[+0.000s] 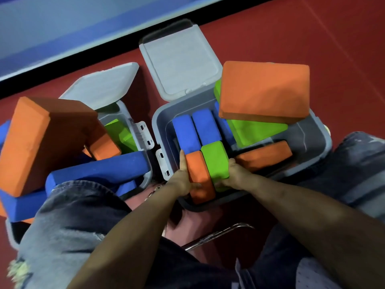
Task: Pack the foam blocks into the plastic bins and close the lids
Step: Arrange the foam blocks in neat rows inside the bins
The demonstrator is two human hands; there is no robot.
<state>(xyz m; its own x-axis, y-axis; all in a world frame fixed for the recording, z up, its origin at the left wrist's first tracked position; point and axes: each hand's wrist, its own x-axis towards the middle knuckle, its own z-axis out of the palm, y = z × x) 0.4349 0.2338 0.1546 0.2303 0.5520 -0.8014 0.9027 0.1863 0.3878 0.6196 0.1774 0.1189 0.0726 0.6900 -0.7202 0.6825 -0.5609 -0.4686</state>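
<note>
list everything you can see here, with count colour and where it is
plastic bins: 2, grey, on the red floor; right bin, left bin
lids: 2, grey, hinged open behind the bins; right lid, left lid
orange foam blocks: at least 5; big ones atop the left bin and right bin, a small one between the hands
blue foam blocks: several; upright in the right bin, a long one across the left bin
green foam blocks: at least 3; one beside the small orange, a wedge, one in the left bin
metal chair frame: 1, silver, below the bins
left hand: presses the small orange block
right hand: presses the green block
</note>
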